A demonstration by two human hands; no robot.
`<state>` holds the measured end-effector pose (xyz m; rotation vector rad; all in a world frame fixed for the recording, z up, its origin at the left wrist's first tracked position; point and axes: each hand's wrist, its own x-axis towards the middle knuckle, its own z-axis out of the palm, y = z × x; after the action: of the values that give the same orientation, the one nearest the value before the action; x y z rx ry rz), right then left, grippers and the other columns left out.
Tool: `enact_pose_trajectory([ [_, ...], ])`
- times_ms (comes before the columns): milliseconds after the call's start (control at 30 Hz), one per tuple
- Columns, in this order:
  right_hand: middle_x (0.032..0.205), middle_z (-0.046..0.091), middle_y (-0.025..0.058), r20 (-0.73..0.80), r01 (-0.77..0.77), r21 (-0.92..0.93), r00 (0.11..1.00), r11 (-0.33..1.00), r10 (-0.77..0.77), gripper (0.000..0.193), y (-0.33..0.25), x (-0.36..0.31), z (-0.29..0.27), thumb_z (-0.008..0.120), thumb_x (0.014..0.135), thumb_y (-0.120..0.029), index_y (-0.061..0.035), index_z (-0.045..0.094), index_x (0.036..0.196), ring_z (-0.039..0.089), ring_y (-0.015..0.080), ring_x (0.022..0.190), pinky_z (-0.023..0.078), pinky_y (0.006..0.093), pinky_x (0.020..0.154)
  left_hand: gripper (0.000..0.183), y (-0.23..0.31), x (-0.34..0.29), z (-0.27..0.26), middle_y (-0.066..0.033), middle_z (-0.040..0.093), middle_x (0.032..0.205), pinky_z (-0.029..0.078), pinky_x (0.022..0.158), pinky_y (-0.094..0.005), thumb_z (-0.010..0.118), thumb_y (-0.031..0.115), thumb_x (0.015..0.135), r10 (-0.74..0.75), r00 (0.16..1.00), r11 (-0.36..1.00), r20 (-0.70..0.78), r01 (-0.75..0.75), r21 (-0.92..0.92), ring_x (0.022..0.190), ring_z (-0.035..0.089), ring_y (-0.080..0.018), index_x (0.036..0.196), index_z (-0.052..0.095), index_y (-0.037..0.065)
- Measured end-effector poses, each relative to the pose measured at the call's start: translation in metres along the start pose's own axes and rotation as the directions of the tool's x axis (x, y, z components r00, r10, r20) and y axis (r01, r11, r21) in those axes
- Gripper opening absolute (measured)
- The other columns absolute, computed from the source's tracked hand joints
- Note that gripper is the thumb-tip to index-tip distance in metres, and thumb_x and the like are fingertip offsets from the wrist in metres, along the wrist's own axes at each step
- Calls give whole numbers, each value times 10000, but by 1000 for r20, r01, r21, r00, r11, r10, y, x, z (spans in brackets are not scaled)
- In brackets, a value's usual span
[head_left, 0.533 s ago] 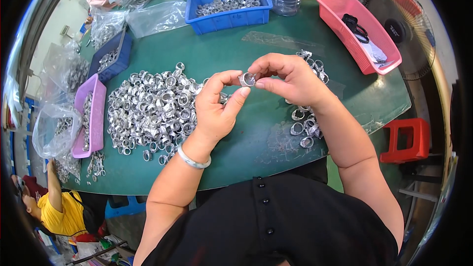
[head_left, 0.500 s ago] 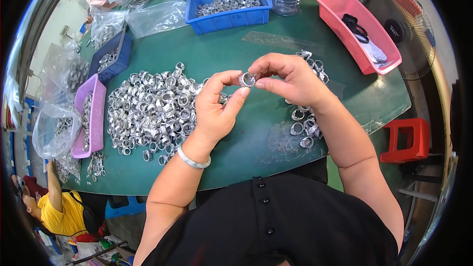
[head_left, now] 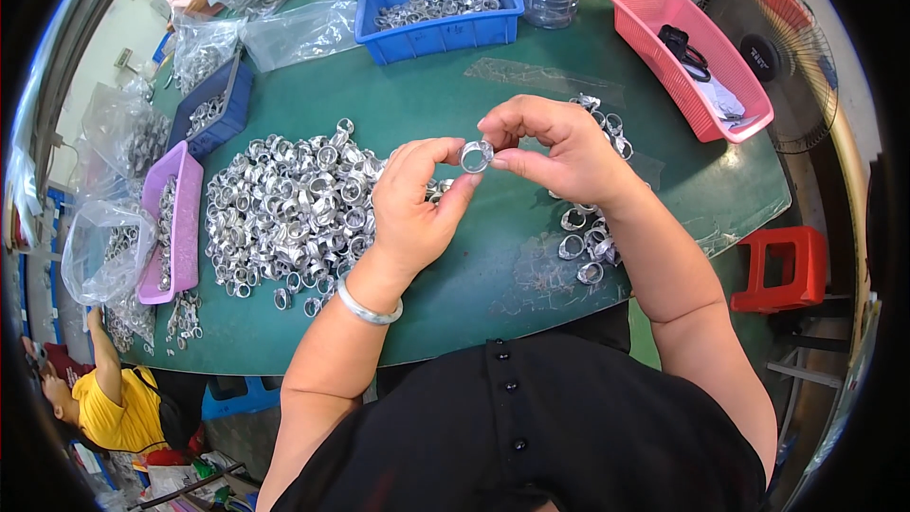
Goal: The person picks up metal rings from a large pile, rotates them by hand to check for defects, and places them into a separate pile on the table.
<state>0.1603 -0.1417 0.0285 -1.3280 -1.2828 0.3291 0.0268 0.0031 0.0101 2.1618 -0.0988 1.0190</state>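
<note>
Over the middle of the table I hold up one silver metal ring (head_left: 476, 157), which looks like a small hose clamp. My left hand (head_left: 417, 194) pinches its left side between thumb and fingers. On its other side, the thumb of my right hand (head_left: 559, 152) meets the ring's edge; the index fingertip curls just above it. A large heap of similar rings (head_left: 289, 204) lies left of my left hand, partly hidden behind it. A smaller group of rings (head_left: 595, 242) lies below my right forearm, with more rings (head_left: 614, 133) beyond it.
A blue bin (head_left: 438, 43) of metal parts stands at the back. On the left are a darker blue bin (head_left: 232, 118), a purple tray (head_left: 190, 228) and plastic bags of parts. A pink basket (head_left: 654, 66) and a fan stand right. Two other people sit at left.
The ring has turned so its opening shows more plainly. My right index fingertip has lifted slightly from its top, and my left hand has shifted a little left.
</note>
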Motion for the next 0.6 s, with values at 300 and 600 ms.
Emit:
enact_pose_trajectory([
  [300,864,628,60,-1,44,-38,999,998,-44,281,-1,1,1,651,759,38,-4,604,1032,607,136,779,503,266,716,279,1,0,1,-52,635,812,449,679,-339,733,38,669,28,1000,993,-9,-27,112,739,596,-237,907,591,70],
  [600,862,631,60,11,45,-56,999,997,-45,273,-2,1,0,653,762,30,-4,605,1029,608,135,782,504,265,717,252,1,1,-1,-60,632,817,456,682,-328,734,38,675,41,999,988,13,-42,147,747,598,-227,884,595,55],
])
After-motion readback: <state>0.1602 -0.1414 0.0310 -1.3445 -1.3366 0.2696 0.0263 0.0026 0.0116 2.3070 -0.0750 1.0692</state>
